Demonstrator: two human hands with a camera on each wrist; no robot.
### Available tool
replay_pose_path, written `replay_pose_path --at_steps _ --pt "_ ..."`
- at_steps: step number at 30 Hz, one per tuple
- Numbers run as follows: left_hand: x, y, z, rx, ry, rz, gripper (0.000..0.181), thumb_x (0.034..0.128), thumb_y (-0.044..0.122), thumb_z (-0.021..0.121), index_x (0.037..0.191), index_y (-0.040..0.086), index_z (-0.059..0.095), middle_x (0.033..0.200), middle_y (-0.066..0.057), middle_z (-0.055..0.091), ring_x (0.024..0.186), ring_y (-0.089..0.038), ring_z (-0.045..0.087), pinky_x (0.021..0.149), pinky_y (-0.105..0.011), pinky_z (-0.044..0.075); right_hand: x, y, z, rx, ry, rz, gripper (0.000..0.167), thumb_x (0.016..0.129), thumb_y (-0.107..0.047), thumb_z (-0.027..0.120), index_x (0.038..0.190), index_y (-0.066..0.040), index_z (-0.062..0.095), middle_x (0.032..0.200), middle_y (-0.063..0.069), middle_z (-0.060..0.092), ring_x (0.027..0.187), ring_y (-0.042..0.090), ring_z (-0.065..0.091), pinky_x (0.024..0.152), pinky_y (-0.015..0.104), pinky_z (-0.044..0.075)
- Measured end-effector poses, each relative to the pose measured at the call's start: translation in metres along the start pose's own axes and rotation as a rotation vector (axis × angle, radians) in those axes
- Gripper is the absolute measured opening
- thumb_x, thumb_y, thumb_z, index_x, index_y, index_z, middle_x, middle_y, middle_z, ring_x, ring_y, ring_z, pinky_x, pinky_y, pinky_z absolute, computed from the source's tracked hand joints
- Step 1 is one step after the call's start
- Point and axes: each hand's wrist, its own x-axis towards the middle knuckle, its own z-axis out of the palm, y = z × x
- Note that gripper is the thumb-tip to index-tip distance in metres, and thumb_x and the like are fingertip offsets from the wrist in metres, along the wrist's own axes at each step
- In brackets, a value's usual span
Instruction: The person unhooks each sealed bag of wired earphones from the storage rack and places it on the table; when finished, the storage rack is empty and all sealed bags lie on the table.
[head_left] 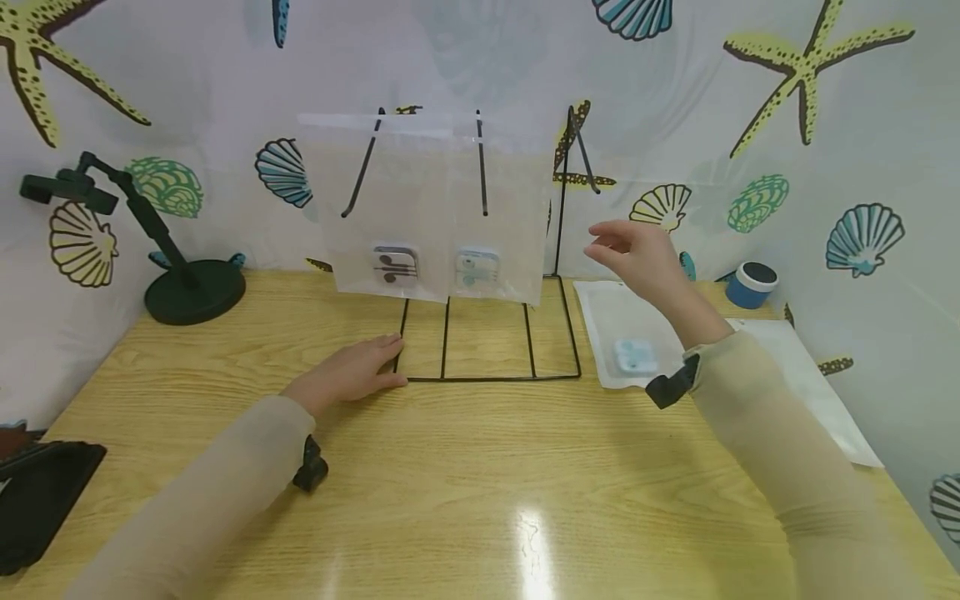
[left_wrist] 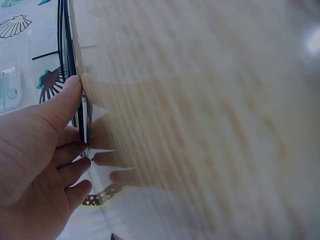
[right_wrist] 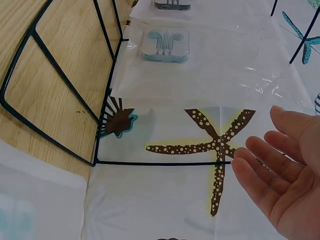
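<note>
A black wire display rack (head_left: pixel 480 379) stands at the middle of the table. Its hooks slant forward, and two translucent bags (head_left: pixel 390 183) hang on two of them. Low in each bag sits a clear case of earphones (head_left: pixel 395 265). My left hand (head_left: pixel 348 371) holds the front left corner of the rack's base, the thumb (left_wrist: pixel 70 95) against the wire. Beside the bare right hook (head_left: pixel 585 150), my right hand (head_left: pixel 637 254) is raised with loosely bent fingers and holds nothing. Below it, another bag with an earphone case (head_left: pixel 636 356) lies on the table.
A white sheet or bag (head_left: pixel 810 392) lies at the right edge, partly behind my right sleeve. A blue jar (head_left: pixel 752 285) stands at the back right. At the left are a dark green stand (head_left: pixel 195 292) and a black object (head_left: pixel 48 500). A shell-patterned cloth hangs behind.
</note>
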Motion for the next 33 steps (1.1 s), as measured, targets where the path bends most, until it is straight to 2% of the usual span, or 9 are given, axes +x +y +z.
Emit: replay_pose_path --at_steps 12,18,26,30,33 --pt "0.002 -0.001 0.001 0.015 -0.006 -0.014 0.069 0.0929 0.036 0.054 0.14 -0.008 0.029 0.143 -0.027 0.027 0.13 -0.04 0.026 0.104 -0.049 0.025 0.024 -0.012 0.03 0.003 0.003 -0.009 0.04 0.089 -0.023 0.064 0.124 -0.004 0.058 0.104 0.013 0.064 0.091 0.025 0.061 0.077 0.038 0.049" --pt "0.001 0.0 0.0 0.013 -0.016 -0.017 0.069 0.093 0.036 0.054 0.14 -0.008 0.029 0.143 -0.027 0.026 0.13 -0.04 0.026 0.104 -0.049 0.025 0.034 -0.015 0.04 0.116 0.017 0.023 0.043 0.09 -0.022 0.063 0.129 -0.007 0.054 0.11 0.011 0.063 0.093 0.023 0.062 0.073 0.034 0.052" --pt "0.001 0.001 -0.001 0.01 -0.023 -0.022 0.069 0.0932 0.035 0.054 0.141 -0.008 0.028 0.144 -0.027 0.025 0.131 -0.04 0.024 0.105 -0.05 0.024 0.042 -0.021 0.051 0.283 0.064 0.075 0.029 0.089 -0.016 0.063 0.114 -0.001 0.061 0.101 0.012 0.064 0.087 0.02 0.06 0.071 0.028 0.053" --pt "0.001 0.001 -0.002 0.013 -0.024 -0.022 0.069 0.0933 0.035 0.054 0.141 -0.008 0.028 0.144 -0.027 0.025 0.131 -0.04 0.024 0.105 -0.049 0.024 0.044 -0.024 0.055 0.299 0.067 0.07 0.021 0.089 -0.014 0.063 0.105 0.0 0.064 0.097 0.012 0.065 0.08 0.02 0.06 0.067 0.027 0.053" --pt "0.001 0.001 -0.002 0.012 -0.024 -0.02 0.069 0.0934 0.035 0.054 0.141 -0.008 0.028 0.144 -0.027 0.024 0.131 -0.04 0.024 0.105 -0.049 0.024 0.044 -0.027 0.058 0.297 0.072 0.066 0.018 0.09 -0.013 0.062 0.101 0.001 0.065 0.097 0.013 0.065 0.078 0.021 0.06 0.068 0.031 0.054"
